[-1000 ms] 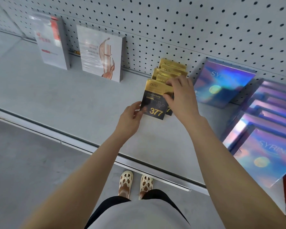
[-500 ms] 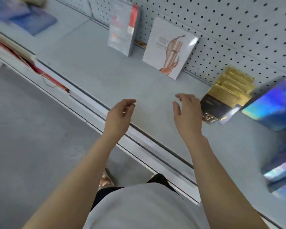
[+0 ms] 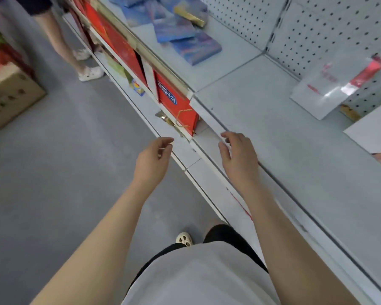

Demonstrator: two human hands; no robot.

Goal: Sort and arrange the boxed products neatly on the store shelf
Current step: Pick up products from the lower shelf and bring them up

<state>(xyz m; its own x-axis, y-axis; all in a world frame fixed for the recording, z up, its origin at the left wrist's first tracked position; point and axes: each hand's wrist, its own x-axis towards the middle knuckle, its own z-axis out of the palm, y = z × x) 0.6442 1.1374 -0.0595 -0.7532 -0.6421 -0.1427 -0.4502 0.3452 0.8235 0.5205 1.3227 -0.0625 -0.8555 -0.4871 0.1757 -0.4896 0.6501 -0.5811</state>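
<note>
Grey floor [image 3: 53,172] lies below and left of the hands. Cardboard carton [image 3: 7,95] stands far left of them. Another person's legs [image 3: 59,40], in white shoes [image 3: 90,73], stand well beyond, upper left. Perforated back panel [image 3: 317,25] rises beyond, right.

Shop: pegboard-backed shelf [image 3: 295,137], boxed products [image 3: 194,47], aisle floor [image 3: 53,172].

Left hand [image 3: 153,158] empty, fingers loosely curled, right hand [image 3: 240,157] empty, fingers relaxed, both forearms outstretched
</note>
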